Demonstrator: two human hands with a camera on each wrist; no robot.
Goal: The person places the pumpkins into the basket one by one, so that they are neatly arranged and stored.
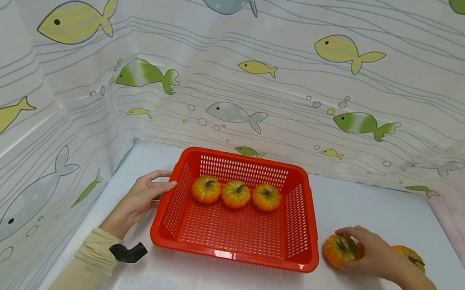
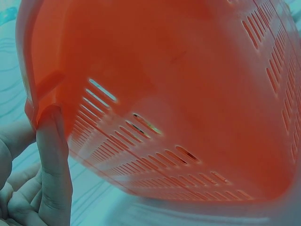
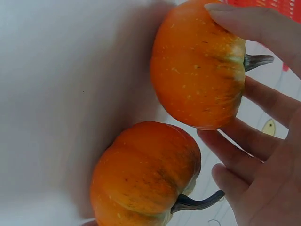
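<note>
- Orange pumpkin (image 1: 335,253), head view: it lies just right of the red basket (image 1: 234,255), under the right hand (image 1: 371,253), the nearer one; the left hand (image 1: 139,200) is at the basket's opposite end. The basket's long axis runs left to right, with three pumpkins (image 1: 235,195) lined up inside.
- Left wrist view: left thumb and finger pinch the rim.
- Right wrist view: right thumb and fingers grasp the pumpkin, second pumpkin (image 3: 146,174) just beside.

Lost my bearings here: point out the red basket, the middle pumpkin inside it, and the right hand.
Red basket (image 1: 232,232): head view, bare floor.
Middle pumpkin (image 1: 234,198): head view, side below the stem.
Right hand (image 1: 373,254): head view, back of the hand.
</note>
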